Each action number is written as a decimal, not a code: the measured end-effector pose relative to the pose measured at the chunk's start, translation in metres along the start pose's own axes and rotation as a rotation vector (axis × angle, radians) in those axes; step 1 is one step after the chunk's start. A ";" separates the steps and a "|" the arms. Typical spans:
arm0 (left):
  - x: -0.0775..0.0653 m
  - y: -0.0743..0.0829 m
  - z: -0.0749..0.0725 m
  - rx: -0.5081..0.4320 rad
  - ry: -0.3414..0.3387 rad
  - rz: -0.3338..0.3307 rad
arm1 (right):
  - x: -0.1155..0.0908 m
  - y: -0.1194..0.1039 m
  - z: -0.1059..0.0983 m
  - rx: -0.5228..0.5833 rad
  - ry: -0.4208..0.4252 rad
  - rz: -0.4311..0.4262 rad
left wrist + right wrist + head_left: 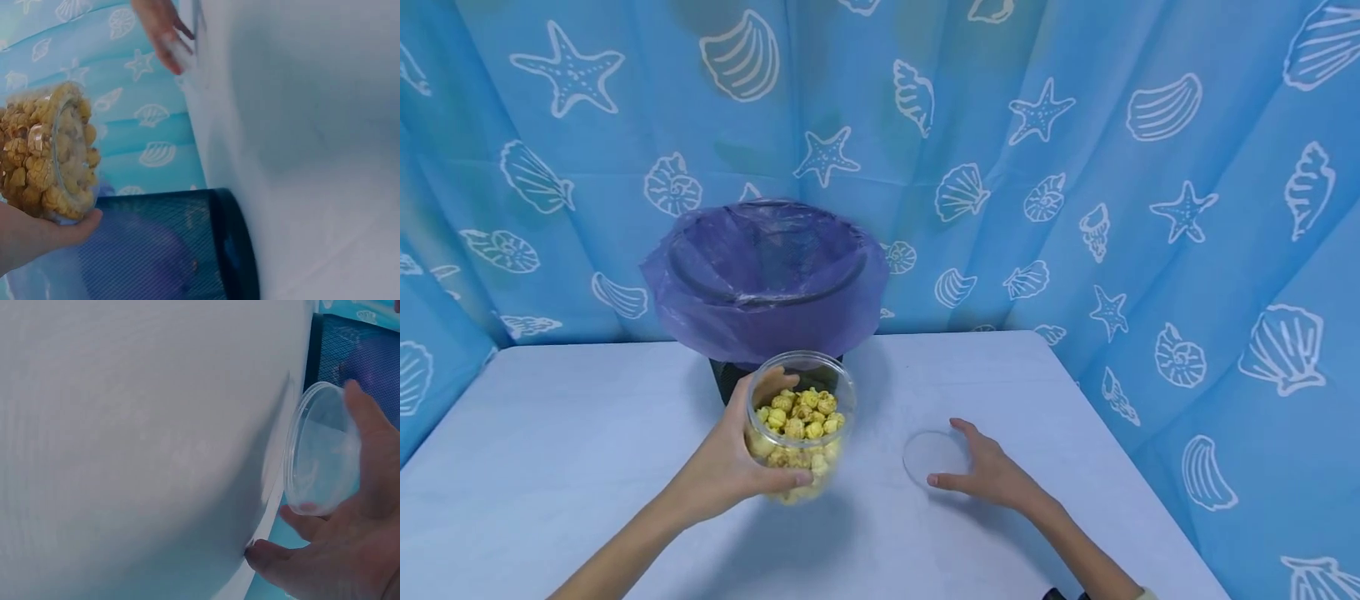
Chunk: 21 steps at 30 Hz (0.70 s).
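My left hand (730,467) grips a clear round jar (802,440) of yellow popcorn (801,414) around its side, thumb at the front. The jar's top is uncovered and tilts towards me. It is held above the table, in front of the bin; the left wrist view shows popcorn through its clear base. My right hand (992,475) holds a clear round lid (322,450) by the rim between thumb and fingers, just over the table at the right. In the head view the lid is faint, only its outline showing.
A dark mesh bin (156,250) lined with a purple bag (775,321) stands at the back, behind the jar, its mouth uncovered. A white cloth covers the table (550,467). Blue curtains (1075,192) with shell prints hang behind and along the right side.
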<state>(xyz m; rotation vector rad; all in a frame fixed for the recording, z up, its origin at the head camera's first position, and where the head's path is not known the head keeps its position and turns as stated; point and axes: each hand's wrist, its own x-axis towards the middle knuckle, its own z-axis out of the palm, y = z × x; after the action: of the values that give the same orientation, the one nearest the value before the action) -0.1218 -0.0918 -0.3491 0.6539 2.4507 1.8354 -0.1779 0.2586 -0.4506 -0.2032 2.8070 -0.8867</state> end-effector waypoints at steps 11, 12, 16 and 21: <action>-0.013 0.022 -0.027 0.028 0.088 0.056 | -0.001 0.001 0.003 -0.146 0.019 -0.048; -0.014 0.023 -0.029 0.026 0.096 0.060 | -0.001 0.001 0.003 -0.159 0.023 -0.052; -0.019 0.027 -0.039 0.037 0.124 0.064 | 0.001 -0.001 0.004 -0.201 0.020 -0.046; -0.024 0.030 -0.048 0.056 0.149 0.072 | 0.003 -0.008 -0.003 -0.260 -0.003 -0.070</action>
<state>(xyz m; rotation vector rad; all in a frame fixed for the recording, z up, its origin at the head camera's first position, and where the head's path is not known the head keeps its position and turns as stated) -0.1028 -0.1370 -0.3121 0.6391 2.6131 1.9141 -0.1806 0.2535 -0.4440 -0.3408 2.9207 -0.5306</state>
